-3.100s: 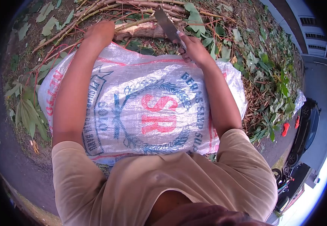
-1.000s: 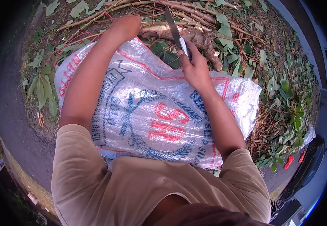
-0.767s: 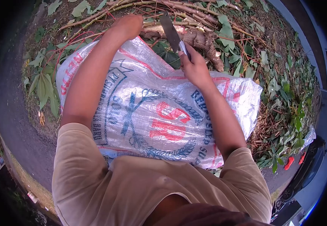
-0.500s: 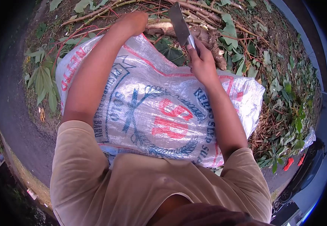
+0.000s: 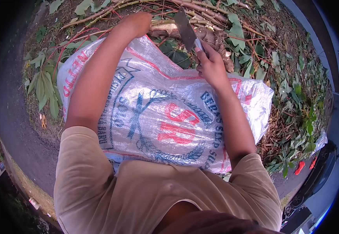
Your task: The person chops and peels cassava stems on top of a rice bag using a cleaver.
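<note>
A white woven sack (image 5: 165,121) with red and blue print is spread across my lap. My right hand (image 5: 211,64) is closed round the handle of a wide-bladed knife (image 5: 186,31), its blade pointing up and away from me. Beyond the sack's far edge, my left hand (image 5: 137,24) is closed at the left end of a thick brown root or stem (image 5: 167,30) with a pale cut patch. What its fingers hold is hidden behind the hand. The knife blade is just above the root's middle part.
Long thin stems (image 5: 111,11) lie along the far side. Cut leaves and brown scraps (image 5: 286,117) cover the ground at the right. Green leaves (image 5: 44,87) lie at the left beside a paved road (image 5: 13,101). A dark car (image 5: 314,179) stands at the lower right.
The knife and my right hand have moved slightly down and toward me. My left hand is nearly where it was, still closed.
</note>
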A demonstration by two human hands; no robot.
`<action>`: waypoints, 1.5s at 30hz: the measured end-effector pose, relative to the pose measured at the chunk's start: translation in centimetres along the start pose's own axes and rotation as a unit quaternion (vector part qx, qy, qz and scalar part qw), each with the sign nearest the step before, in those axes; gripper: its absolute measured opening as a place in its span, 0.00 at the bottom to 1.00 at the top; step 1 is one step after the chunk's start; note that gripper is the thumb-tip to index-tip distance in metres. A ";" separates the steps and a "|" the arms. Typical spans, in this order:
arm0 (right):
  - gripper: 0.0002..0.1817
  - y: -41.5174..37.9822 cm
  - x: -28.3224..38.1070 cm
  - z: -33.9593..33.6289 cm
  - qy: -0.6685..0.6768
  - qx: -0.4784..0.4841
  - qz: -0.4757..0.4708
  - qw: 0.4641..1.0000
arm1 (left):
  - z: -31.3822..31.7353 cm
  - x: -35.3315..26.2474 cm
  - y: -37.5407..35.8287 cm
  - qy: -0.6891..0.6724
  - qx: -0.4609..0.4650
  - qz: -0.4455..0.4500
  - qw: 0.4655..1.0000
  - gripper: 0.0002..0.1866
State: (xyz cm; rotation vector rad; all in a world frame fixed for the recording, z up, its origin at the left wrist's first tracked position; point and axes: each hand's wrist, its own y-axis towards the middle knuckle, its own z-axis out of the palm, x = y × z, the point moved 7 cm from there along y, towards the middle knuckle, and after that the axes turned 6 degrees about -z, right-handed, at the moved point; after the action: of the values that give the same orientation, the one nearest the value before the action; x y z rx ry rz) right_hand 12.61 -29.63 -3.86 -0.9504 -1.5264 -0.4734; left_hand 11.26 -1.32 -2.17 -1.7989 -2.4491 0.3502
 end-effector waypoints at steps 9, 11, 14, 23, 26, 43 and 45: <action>0.26 -0.7 0.3 3.2 0.017 0.067 -0.039 0.997 | -0.4 0.3 -1.3 -0.012 -0.023 0.008 1.000 0.14; 0.26 -0.6 0.1 3.1 0.017 0.062 -0.045 0.997 | -1.4 0.5 -2.6 -0.009 -0.035 0.008 0.999 0.14; 0.26 -0.6 0.1 2.7 -0.013 0.051 -0.050 0.997 | -2.7 0.9 -3.8 0.032 0.006 -0.013 0.999 0.15; 0.25 -1.8 3.4 2.2 -0.010 -0.021 -0.126 0.992 | -1.4 2.9 -2.4 -0.052 0.021 0.024 0.998 0.16; 0.26 -1.0 2.0 3.2 0.012 0.057 -0.071 0.996 | -2.1 2.6 -2.5 -0.045 0.020 0.007 0.999 0.14; 0.25 -2.4 1.8 4.5 -0.068 0.032 -0.138 0.988 | -1.6 2.5 -2.6 -0.036 0.010 0.023 0.999 0.13; 0.25 -1.4 1.5 4.0 -0.054 0.042 -0.118 0.991 | -2.3 2.5 -2.0 -0.045 0.000 0.041 0.998 0.13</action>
State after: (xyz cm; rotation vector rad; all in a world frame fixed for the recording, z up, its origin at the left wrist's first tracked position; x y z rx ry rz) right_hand 9.12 -26.98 -2.87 -0.7428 -1.7538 -0.5284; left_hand 9.15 0.77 0.37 -1.9291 -2.4375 0.4486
